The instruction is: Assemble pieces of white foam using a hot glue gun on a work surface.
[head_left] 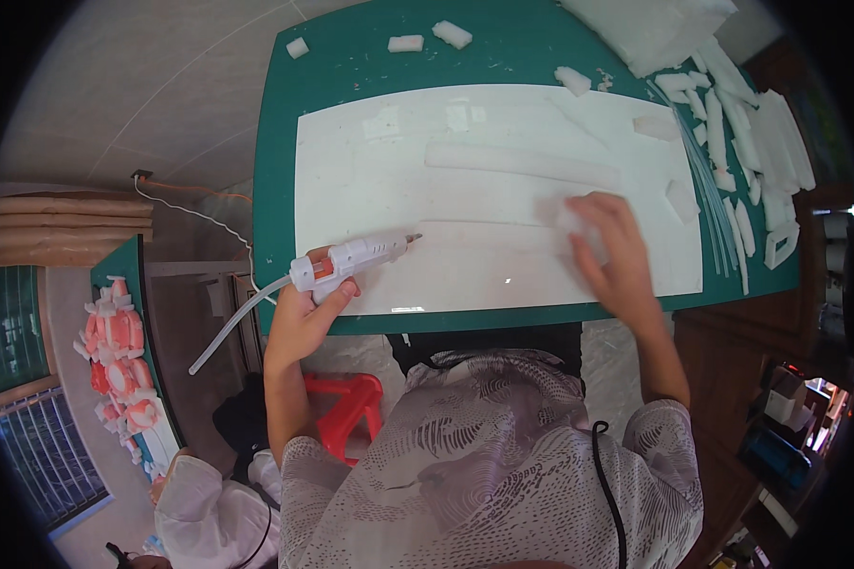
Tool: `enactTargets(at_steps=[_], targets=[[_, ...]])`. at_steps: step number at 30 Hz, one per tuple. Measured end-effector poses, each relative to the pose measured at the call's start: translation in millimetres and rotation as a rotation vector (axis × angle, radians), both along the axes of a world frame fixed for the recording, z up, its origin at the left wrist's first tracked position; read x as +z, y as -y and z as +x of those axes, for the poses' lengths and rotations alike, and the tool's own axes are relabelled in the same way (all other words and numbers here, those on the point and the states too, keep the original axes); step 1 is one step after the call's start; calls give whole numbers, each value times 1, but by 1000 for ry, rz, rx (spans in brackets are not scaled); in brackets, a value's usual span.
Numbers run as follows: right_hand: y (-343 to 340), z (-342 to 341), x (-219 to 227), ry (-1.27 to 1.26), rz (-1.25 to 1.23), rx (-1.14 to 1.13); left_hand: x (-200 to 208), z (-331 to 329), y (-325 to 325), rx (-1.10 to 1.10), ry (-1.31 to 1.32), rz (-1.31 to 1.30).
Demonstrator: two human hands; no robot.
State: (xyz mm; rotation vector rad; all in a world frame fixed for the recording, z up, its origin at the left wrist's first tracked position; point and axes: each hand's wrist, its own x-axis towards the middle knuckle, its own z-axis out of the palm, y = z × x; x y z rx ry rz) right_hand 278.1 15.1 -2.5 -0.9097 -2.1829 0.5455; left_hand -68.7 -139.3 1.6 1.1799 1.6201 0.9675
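My left hand [306, 318] is closed around the white hot glue gun [351, 261], whose nozzle points right over the white board [351, 171]. A long translucent glue stick [232, 332] sticks out of the gun's back end. Over the right part of the board, my right hand [617, 251] has its fingers curled around a small white foam piece [567, 220], blurred by motion. A flat white foam strip [489, 236] runs from near the nozzle toward this hand. Beyond it lies a second long foam strip [522, 164], touched by neither hand.
The green table [351, 57] carries foam offcuts [452, 35] at its far side. Thin glue sticks [721, 209] and a foam pile [764, 142] lie at the right. A white cord [209, 219] reaches the left edge. A red stool [351, 403] stands below; another person [213, 512] sits lower left.
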Motion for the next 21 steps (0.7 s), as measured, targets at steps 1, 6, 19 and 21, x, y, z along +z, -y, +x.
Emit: enactTargets(at_steps=[1,6,19,21], targets=[[7,-7,-2,-1,-32,64,-1,0,0,6,6,2],[12,-17,-13,0,-129,198,0,-1,-1,45,10,-1],[14,-23,-25,75,29,234,-4,-2,-1,50,-26,-16],[15,-24,-26,74,63,230,-2,0,-1,63,-30,-19]])
